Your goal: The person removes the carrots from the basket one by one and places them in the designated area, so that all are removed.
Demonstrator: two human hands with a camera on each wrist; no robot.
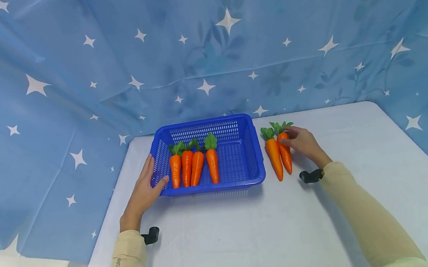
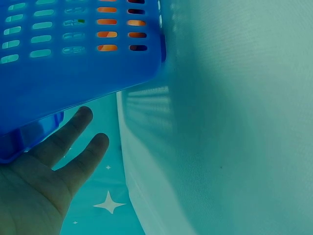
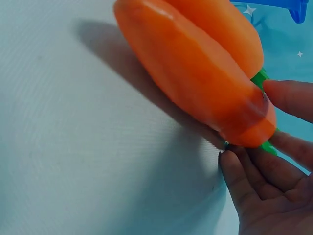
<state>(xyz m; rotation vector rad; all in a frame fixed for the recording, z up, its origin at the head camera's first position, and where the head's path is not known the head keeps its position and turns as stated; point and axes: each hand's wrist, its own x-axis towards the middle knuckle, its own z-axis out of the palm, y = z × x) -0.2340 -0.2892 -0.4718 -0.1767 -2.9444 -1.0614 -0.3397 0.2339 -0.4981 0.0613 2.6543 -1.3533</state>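
The right-hand carrot (image 1: 285,152) lies on the white table (image 1: 247,233), just right of the blue basket (image 1: 236,122), and the right hand (image 1: 304,142) grips its upper end near the green leaves, thumb on the near side and fingers curled round the far side. A second loose carrot (image 1: 274,158) lies touching it on the left, between it and the basket wall. The right wrist view shows what the head view cannot: the carrot (image 3: 195,83) fills the frame with its thick end pinched between the thumb above and the fingertips (image 3: 244,176) below, its body resting on the table surface, and the second carrot pressed close behind it. The left hand (image 1: 144,192) rests against the basket's left near corner with fingers straight and relaxed, the thumb lying on the front rim; it holds nothing closed in its grasp. The left wrist view shows the palm (image 2: 29,186) spread flat beside and under the basket's outer wall (image 2: 73,73), with orange visible through the slots. Inside the basket four carrots (image 1: 194,165) lie side by side toward the left half, leaves pointing away from the person. A blue star-printed cloth (image 1: 205,44) hangs behind and beside the table. Both forearms wear pale sleeves with a black strap (image 1: 311,176) at each wrist.
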